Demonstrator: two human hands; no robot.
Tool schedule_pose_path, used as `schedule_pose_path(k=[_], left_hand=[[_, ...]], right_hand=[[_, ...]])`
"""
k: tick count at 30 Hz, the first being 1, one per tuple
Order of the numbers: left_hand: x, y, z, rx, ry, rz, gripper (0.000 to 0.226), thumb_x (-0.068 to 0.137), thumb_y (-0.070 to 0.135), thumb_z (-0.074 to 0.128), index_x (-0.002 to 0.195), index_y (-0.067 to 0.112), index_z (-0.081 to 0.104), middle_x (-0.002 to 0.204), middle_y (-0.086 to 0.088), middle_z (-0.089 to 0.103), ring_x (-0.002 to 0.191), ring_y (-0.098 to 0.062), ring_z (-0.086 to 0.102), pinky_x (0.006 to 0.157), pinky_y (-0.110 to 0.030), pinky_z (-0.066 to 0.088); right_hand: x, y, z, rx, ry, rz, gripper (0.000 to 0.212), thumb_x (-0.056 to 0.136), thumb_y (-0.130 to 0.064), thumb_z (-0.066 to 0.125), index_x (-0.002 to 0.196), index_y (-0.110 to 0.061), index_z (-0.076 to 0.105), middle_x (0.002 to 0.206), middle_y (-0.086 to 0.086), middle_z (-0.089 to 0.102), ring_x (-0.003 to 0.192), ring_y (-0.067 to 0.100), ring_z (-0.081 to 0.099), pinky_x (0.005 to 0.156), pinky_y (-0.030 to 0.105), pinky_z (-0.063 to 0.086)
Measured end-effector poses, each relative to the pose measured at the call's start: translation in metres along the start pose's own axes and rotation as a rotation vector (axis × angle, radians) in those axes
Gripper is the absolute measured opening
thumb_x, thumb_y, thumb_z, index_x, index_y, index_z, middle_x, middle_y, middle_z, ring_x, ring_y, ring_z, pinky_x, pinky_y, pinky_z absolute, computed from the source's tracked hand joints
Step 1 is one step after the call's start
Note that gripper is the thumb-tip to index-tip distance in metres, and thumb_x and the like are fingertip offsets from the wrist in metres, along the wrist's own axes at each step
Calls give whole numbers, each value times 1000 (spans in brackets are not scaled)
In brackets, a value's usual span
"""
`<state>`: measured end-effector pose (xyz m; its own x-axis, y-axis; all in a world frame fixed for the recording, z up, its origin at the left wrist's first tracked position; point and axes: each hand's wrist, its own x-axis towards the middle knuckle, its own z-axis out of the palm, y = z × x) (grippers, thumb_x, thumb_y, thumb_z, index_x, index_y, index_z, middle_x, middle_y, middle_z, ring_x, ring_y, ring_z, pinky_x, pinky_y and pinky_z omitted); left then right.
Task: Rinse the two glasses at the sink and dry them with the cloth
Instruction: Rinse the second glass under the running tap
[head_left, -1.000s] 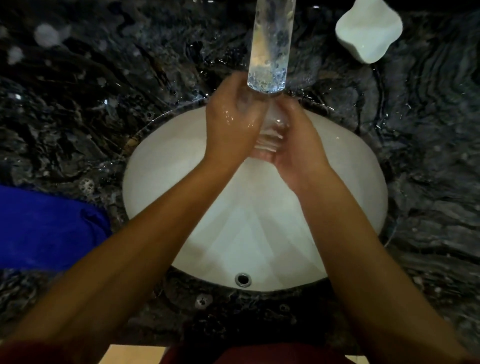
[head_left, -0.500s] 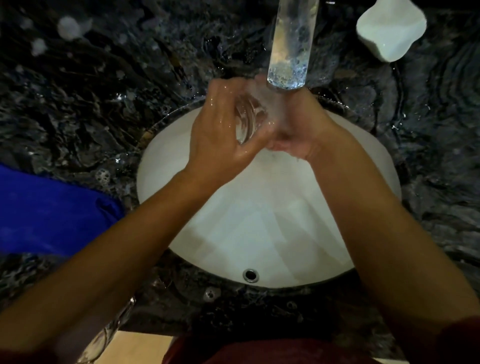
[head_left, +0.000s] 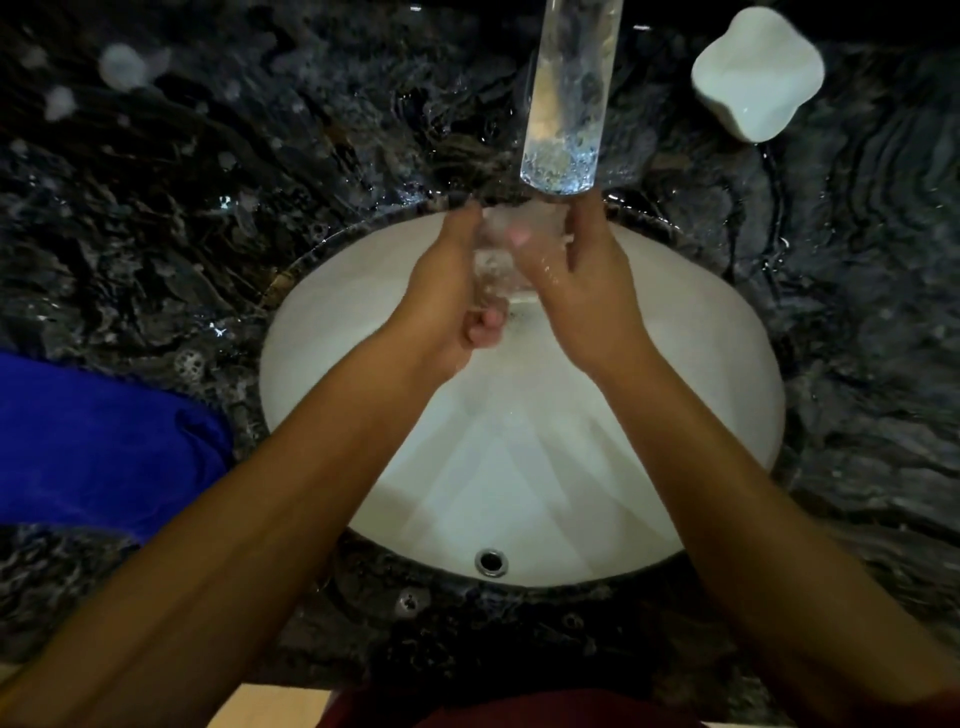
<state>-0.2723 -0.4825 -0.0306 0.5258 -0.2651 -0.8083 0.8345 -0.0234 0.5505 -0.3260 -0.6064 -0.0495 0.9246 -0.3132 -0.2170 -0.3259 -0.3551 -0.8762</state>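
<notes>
Rinsing one glass (head_left: 496, 260) under the tap (head_left: 566, 104), above the far part of the sink (head_left: 675, 415); left hand (head_left: 441, 301) curling its grip round the glass, right hand (head_left: 582, 280) pressing against its other side with mostly straight fingers; second glass not showing. Risking a slip, judging by wet skin on wet glass; knocking the rim on the tap close above, or dropping into the hard basin. Lying left of the sink on the dark surface (head_left: 208, 208), the blue cloth (head_left: 93, 441); open room there for setting down.
</notes>
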Motion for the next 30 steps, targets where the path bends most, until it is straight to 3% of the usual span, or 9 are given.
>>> schedule_pose_path(k=[3, 7, 10, 13, 17, 20, 25, 27, 30], left_hand=[[-1, 3, -7, -19, -66, -114, 38, 99, 45, 48, 99, 13, 69, 66, 0, 56, 45, -12, 41, 39, -16, 30], [2, 6, 4, 132, 72, 71, 52, 102, 54, 46, 126, 12, 65, 85, -8, 67, 54, -18, 57, 48, -24, 45], [0, 9, 9, 380, 223, 323, 23, 104, 44, 48, 108, 24, 59, 92, -3, 70, 61, -15, 60, 49, -26, 44], [2, 4, 5, 805, 254, 621, 29, 100, 49, 51, 121, 29, 55, 107, 6, 67, 92, -15, 66, 75, -35, 54], [3, -5, -6, 968, 207, 971, 56, 90, 49, 64, 131, 12, 59, 110, 4, 52, 83, -9, 52, 66, -21, 41], [8, -11, -17, 912, 169, 1113, 50, 91, 44, 70, 123, 6, 64, 109, -6, 57, 76, -8, 48, 64, -21, 40], [6, -24, -8, 592, 274, 1003, 26, 97, 35, 57, 111, 13, 60, 98, -12, 66, 83, -23, 64, 70, -44, 54], [0, -21, -3, 381, 251, 747, 19, 99, 38, 52, 106, 21, 58, 93, -10, 68, 72, -17, 61, 60, -36, 51], [0, -14, -8, 44, 84, 181, 34, 104, 44, 41, 91, 22, 63, 67, -2, 65, 46, -13, 43, 42, -21, 27]], right_hand=[[-2, 8, 3, -68, 39, -159, 57, 93, -53, 60, 132, -11, 52, 111, 5, 67, 86, 13, 65, 71, 36, 53], [10, 7, 7, 79, 90, -149, 51, 94, -47, 52, 129, -10, 53, 100, 4, 71, 83, 17, 68, 72, 45, 57], [13, -4, 8, 232, 68, 108, 50, 94, -48, 44, 121, -9, 58, 87, 0, 64, 70, 11, 58, 64, 34, 48], [21, -14, 6, 587, -82, 633, 44, 100, -49, 41, 97, -11, 62, 76, 7, 53, 50, 14, 43, 46, 23, 30], [30, -6, -9, 820, -474, 690, 50, 98, -57, 31, 113, -16, 56, 73, 2, 52, 42, 13, 36, 34, 15, 22], [27, -11, -10, 792, -465, 659, 42, 101, -52, 36, 105, -18, 61, 69, 0, 51, 42, 13, 36, 35, 14, 22], [21, -22, 0, 580, -234, 592, 46, 105, -54, 39, 115, -17, 65, 77, 3, 64, 45, 10, 41, 44, 18, 25], [22, -23, 1, 373, -156, 543, 42, 101, -55, 48, 114, -19, 64, 76, 0, 67, 46, 8, 48, 45, 17, 32], [17, -19, -1, -72, -125, 126, 60, 82, -69, 48, 116, -23, 66, 97, -3, 74, 77, 14, 69, 65, 29, 51]])
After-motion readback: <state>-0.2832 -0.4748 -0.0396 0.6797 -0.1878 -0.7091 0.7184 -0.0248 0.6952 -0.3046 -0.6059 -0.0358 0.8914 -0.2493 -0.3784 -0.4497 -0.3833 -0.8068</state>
